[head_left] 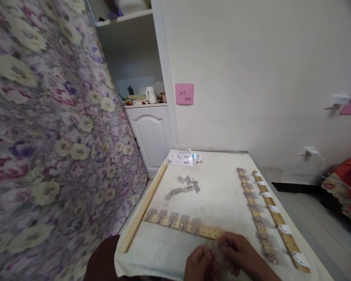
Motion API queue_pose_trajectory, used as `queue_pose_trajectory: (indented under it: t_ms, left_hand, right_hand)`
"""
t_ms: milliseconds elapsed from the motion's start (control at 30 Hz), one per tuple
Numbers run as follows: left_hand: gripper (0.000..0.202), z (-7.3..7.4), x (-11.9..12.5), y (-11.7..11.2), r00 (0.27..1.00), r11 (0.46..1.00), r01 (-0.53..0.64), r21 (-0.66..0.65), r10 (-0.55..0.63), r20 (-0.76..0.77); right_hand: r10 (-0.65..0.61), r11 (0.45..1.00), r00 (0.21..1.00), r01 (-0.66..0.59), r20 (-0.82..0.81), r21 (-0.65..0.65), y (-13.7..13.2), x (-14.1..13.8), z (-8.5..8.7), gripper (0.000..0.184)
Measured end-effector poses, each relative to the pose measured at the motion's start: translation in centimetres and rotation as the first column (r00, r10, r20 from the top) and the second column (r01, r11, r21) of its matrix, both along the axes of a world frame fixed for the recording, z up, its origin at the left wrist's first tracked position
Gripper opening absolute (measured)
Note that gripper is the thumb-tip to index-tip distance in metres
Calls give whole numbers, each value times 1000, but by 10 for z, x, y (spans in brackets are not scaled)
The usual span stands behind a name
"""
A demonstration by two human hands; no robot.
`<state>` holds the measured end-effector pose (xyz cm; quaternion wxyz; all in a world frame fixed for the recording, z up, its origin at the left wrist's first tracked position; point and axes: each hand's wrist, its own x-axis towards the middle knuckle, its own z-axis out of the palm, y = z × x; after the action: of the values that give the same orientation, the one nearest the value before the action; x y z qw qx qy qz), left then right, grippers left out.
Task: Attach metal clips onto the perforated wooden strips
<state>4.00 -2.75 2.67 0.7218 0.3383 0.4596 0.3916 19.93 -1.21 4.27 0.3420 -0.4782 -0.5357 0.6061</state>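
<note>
Both my hands meet at the near edge of a small white table [222, 195]. My left hand [199, 264] and my right hand [240, 253] have their fingers curled together around a small clear plastic packet [216, 249], blurred and hard to make out. Just beyond them lies a perforated wooden strip [190, 227] with several small metal hooks and clear tabs fixed along it. A few loose grey packets [185, 185] lie in the table's middle.
Two more wooden strips [265, 218] with white tags run along the table's right side, another strip [143, 210] along the left edge. A packet pile [183, 158] sits at the far edge. A floral mattress [52, 136] leans at left; a pink note [184, 93] hangs on the wall.
</note>
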Motion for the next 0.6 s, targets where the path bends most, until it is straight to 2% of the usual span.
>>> queue_pose_trajectory:
  t_ms: [133,200,300,467,600]
  left_hand:
    - [42,-6,1,1,1000,999,11,-34,-11,0]
    - [37,-9,5,3,1000,998,-1,-56,2,31]
    - [30,-8,12,7,995,992,-60,-108,68,75]
    - [19,1,26,15,983,962,-162,-219,177,54]
    - [16,-8,36,22,970,937,-234,-261,242,-4]
  right_hand:
    - [-109,987,990,97,89,127,8,-1,-1,14]
    - [-146,969,974,106,173,222,16,-1,0,17]
    - [-158,937,930,35,331,348,30,-3,5,22]
    - [-150,894,844,-106,514,435,52,-9,7,31]
    - [-133,876,818,-166,560,452,61,-12,-3,34]
